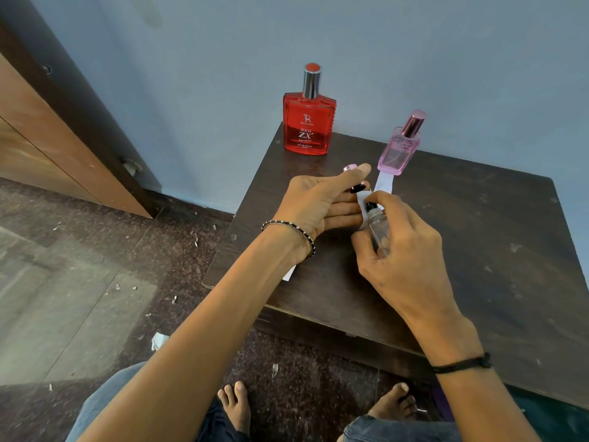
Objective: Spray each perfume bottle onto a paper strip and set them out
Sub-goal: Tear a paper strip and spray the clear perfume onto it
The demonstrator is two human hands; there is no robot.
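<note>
Right hand (401,260) is clamped round a small clear spray bottle (379,229), forefinger curled over its black nozzle (370,206). The bottle is held tilted above the table, nozzle aimed at the left hand (318,202). Left hand pinches a pink-and-black cap (352,178) under the thumb, other fingers nearly straight. A white paper strip (363,202) sits at those fingertips, right against the nozzle. I can't tell how the strip is pinned.

Just behind the hands, a pink perfume bottle (398,151) stands upright on the far end of a second white strip (384,183) lying flat on the dark wooden table (478,234). A red "RED ZX" bottle (309,122) stands at the table's back-left corner, by the blue wall (414,43). Another bit of white paper (290,273) pokes out under my left wrist at the table edge. Paper scraps (157,341) litter the floor.
</note>
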